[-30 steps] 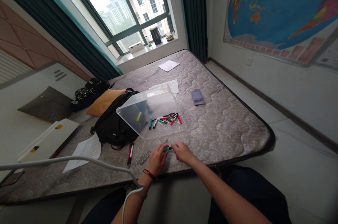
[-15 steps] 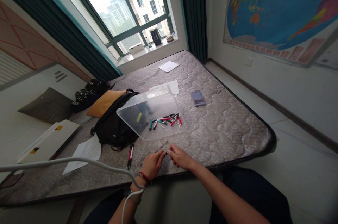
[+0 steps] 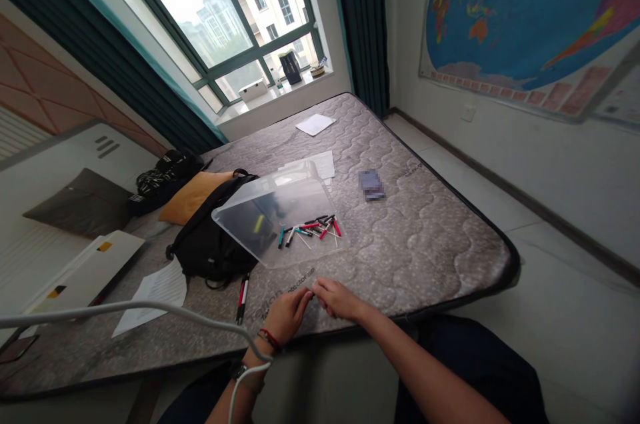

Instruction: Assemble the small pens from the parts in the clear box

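My left hand (image 3: 289, 314) and my right hand (image 3: 335, 297) meet over the front edge of the mattress. Both are closed, fingertips together, on a small dark pen part (image 3: 313, 295) that the fingers mostly hide. Beyond them lies a clear plastic box (image 3: 280, 263), its near wall low. Loose pen parts (image 3: 320, 229) in black, red, teal and white, with thin white sticks among them, are heaped in it. To the left of my left hand, assembled pens (image 3: 243, 297), red and white with black ends, lie side by side on the mattress.
A black backpack (image 3: 213, 247) leans against the box's left side. Paper sheets (image 3: 150, 294) lie at left and behind the box. A blurred bluish item (image 3: 371, 185) is to the right on the quilted mattress (image 3: 425, 244). A grey cable (image 3: 175, 309) crosses by my left wrist.
My hands have drawn closer together, and the dark part shows less between the fingers. My right hand has lowered slightly. The whole view has shifted a little.
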Tool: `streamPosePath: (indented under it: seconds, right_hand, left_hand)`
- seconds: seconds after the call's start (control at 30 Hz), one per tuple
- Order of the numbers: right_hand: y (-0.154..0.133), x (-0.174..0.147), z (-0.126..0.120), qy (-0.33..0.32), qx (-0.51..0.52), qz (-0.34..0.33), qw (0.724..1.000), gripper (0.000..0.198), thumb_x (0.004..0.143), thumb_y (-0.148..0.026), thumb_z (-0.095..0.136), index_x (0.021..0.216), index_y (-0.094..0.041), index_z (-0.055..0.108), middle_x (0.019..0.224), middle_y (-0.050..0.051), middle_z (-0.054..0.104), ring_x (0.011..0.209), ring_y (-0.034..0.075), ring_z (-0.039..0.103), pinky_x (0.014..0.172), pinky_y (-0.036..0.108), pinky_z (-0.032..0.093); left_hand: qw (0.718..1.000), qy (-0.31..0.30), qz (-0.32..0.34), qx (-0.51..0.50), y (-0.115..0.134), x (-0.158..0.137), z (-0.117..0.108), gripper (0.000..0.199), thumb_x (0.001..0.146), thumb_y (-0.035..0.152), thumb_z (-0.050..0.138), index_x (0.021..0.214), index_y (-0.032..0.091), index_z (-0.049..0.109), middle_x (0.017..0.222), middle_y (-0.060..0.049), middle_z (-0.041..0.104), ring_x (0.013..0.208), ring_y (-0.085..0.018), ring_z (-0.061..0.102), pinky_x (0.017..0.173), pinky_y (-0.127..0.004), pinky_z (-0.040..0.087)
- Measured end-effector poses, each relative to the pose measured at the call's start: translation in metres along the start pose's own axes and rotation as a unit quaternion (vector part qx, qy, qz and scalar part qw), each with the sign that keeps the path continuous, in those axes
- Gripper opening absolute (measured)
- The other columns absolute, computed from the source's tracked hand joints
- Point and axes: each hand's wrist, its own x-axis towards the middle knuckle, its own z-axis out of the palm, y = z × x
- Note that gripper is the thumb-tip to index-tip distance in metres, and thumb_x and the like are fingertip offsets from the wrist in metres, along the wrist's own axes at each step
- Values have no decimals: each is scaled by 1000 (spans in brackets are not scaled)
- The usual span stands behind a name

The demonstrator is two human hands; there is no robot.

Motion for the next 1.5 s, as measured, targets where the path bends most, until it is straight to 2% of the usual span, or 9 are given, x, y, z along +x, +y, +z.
streamPosePath:
  seconds: [0.13, 0.33, 0.43, 0.5, 0.67, 1.0, 1.17, 1.37, 1.5]
  right_hand:
    - [-4, 1, -2, 69, -66, -54, 994, 47, 101, -42, 34, 64, -20, 54, 59, -1, 52, 62, 15, 51, 61, 25, 36]
    - [-10, -1, -9, 79, -65, -39, 994, 39, 100, -36, 39, 67, -20, 52, 59, -2, 53, 64, 15, 52, 61, 24, 37]
    - [-9, -1, -10, 88, -61, -32, 994, 34, 100, -32, 39, 70, -21, 50, 59, -3, 53, 62, 14, 52, 60, 23, 36]
    - [-8, 0, -10, 99, -55, -24, 993, 34, 100, -32, 39, 69, -21, 48, 57, -4, 51, 58, 13, 51, 59, 23, 35]
    - [-5, 3, -11, 105, -49, -14, 993, 33, 100, -31, 39, 69, -21, 46, 55, -5, 50, 55, 12, 50, 56, 23, 33]
    - [-8, 2, -10, 68, -68, -28, 995, 31, 100, -32, 41, 72, -21, 50, 59, -3, 53, 60, 13, 53, 59, 23, 35]
    - [-8, 1, -10, 63, -61, -31, 996, 30, 100, -32, 41, 75, -21, 52, 59, -4, 53, 60, 14, 53, 60, 23, 36]
    - [-10, -1, -13, 54, -104, -63, 991, 31, 100, -31, 43, 74, -20, 55, 62, -2, 55, 64, 14, 53, 59, 23, 34]
    - [-9, -1, -13, 62, -130, -84, 986, 32, 100, -31, 44, 74, -19, 58, 66, -1, 58, 66, 14, 53, 60, 23, 33]
  left_hand:
    - [999, -16, 18, 25, 2, 8, -7, 44, 102, 46, 29, 92, 24, 66, 79, -4, 73, 78, -21, 70, 65, -25, 42]
    - [999, -46, 14, 9, 4, 18, -16, 46, 103, 47, 25, 90, 24, 63, 75, -3, 70, 76, -20, 70, 65, -26, 42]
    - [999, -41, 20, -19, 1, 20, -16, 36, 99, 51, 37, 111, 23, 56, 74, -1, 67, 71, -20, 67, 66, -27, 44]
    - [999, -31, 29, -35, -1, 20, -14, 40, 94, 52, 49, 120, 22, 50, 77, -1, 67, 71, -21, 66, 66, -29, 45]
    - [996, -12, 46, -76, -6, 21, -11, 24, 96, 44, 47, 103, 22, 52, 90, -5, 69, 80, -20, 66, 74, -30, 47]
    - [998, -12, 2, -61, -8, 17, -9, 29, 102, 42, 30, 99, 23, 52, 73, -1, 64, 70, -19, 65, 66, -28, 42]
    - [997, -21, 20, -76, -8, 10, -7, 31, 96, 48, 47, 114, 23, 48, 74, 2, 63, 67, -18, 62, 66, -27, 43]
    - [997, -21, 29, -72, -10, 5, -12, 25, 97, 46, 44, 97, 23, 54, 86, -2, 69, 78, -17, 66, 70, -26, 45]
    - [999, -28, 8, -17, -10, 4, -12, 31, 100, 46, 37, 95, 23, 57, 79, -2, 69, 73, -18, 67, 64, -25, 41]
